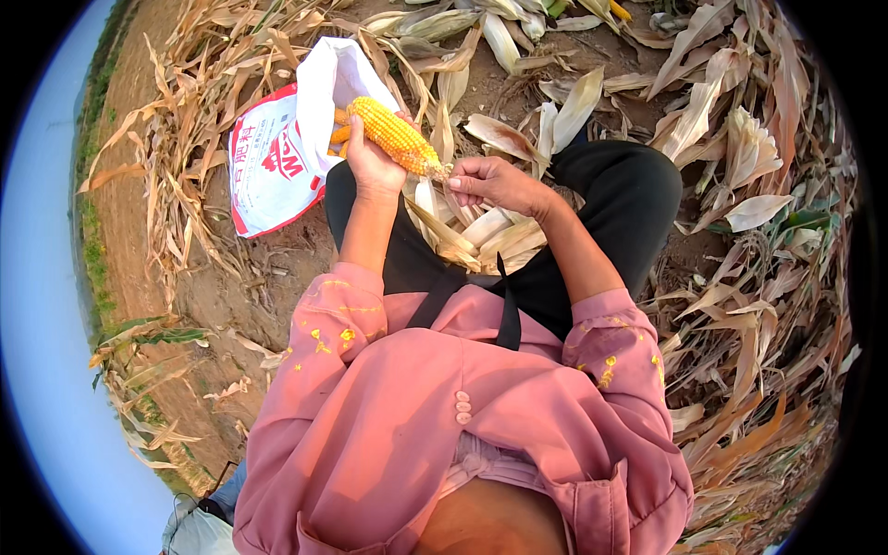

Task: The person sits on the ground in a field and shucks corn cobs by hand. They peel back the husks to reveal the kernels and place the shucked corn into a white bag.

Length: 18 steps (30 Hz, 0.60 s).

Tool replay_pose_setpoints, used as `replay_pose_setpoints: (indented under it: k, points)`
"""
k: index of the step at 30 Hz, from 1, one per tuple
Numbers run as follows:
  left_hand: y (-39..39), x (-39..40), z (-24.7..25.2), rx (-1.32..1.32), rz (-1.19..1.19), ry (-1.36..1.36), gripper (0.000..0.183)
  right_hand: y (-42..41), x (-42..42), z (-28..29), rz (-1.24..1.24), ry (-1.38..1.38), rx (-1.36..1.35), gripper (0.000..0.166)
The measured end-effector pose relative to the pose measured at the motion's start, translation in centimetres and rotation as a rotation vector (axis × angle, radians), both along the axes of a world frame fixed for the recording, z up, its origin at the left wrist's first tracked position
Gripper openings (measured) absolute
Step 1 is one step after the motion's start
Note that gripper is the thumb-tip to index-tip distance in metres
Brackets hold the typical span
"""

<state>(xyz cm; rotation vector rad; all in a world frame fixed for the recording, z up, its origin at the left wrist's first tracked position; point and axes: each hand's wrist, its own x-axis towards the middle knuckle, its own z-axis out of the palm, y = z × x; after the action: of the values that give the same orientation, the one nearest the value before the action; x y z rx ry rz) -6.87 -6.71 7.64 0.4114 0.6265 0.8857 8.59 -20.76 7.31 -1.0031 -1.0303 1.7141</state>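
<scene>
A husked ear of yellow corn [397,139] rests in my left hand [374,156], which grips it along its side with the thumb over the kernels. The ear slants down to the right. At its ragged lower end, my right hand [496,184] pinches the dry tip between thumb and fingers. Just behind my left hand is a white woven sack [274,166] with red edging and printing. Its mouth gapes towards me, and several yellow ears [340,133] show inside, partly hidden by the held one.
Pale stripped husks [496,232] lie between my bent legs. Dry corn stalks and leaves [749,291] cover the ground at right, and more [187,132] lie beyond the sack. Some ears in husks [444,26] lie ahead. Bare soil [270,277] shows at left.
</scene>
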Motion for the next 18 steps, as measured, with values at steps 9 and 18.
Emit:
replay_pose_setpoints:
  k: [9,18]
  points:
    - [1.1,-1.1,-2.2,-0.279,0.105,-0.107,0.047,-1.1,0.3,-2.9,0.083,-1.367,0.120,0.018]
    - [0.4,0.0,-2.5,-0.010,0.112,0.079,0.043,0.7,-0.4,-1.0,-0.553,-0.583,0.103,0.035]
